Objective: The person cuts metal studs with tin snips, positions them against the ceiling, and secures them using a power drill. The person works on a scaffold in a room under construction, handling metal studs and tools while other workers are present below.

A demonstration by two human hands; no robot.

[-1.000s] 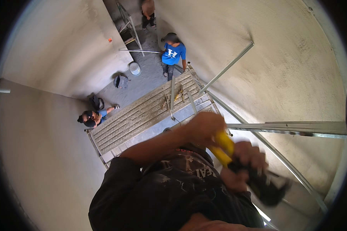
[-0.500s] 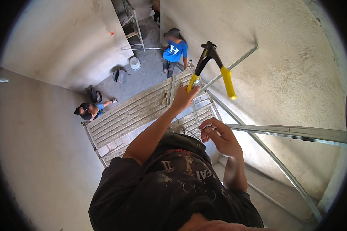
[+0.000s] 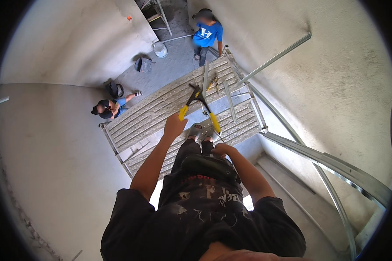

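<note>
A hand riveter [image 3: 197,93] with black arms and yellow grips is held out in front of me, its two handles spread apart. My left hand [image 3: 175,125] is closed around one yellow grip, and the other grip hangs free. Close to my waist, my right hand [image 3: 222,149] has its fingers curled in beside a black waist pouch [image 3: 204,165]. Whatever those fingers hold, if anything, is too small or hidden to make out. A thin dark line runs near their tips.
I stand on a metal scaffold platform [image 3: 148,108] with gaps between its planks. A yellow-handled tool [image 3: 212,82] and loose metal profiles [image 3: 229,102] lie on it. Long metal channels [image 3: 326,161] project at right. Below are a person in blue [image 3: 208,34], a seated person [image 3: 109,108] and a bucket [image 3: 160,49].
The riveter and my left hand have come lower and to the left. My right hand has dropped from a raised, loosely bent pose to beside the pouch. My view has shifted, showing my feet.
</note>
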